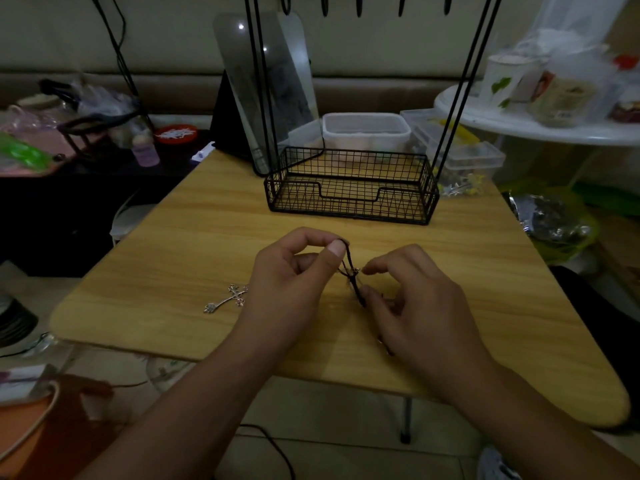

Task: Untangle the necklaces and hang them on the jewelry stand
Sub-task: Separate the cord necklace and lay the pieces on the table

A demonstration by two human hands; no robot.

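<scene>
Left hand (294, 282): forearm enters from the lower left, hand raised, thumb and forefinger pinched together at the top, remaining fingers curled loosely beneath.
Right hand (420, 306): forearm enters from the lower right, back of hand up, forefinger crooked forward, thumb and the other fingers curled inward in a pinch.
Spacing: the two hands sit just beside each other, fingertips near.

A wooden table (194, 237) is set in a dimly lit room before a pale wall (173, 36). A white round table (519, 128) is seen at two o'clock, a cluttered dark shelf (86, 174) at ten.
</scene>
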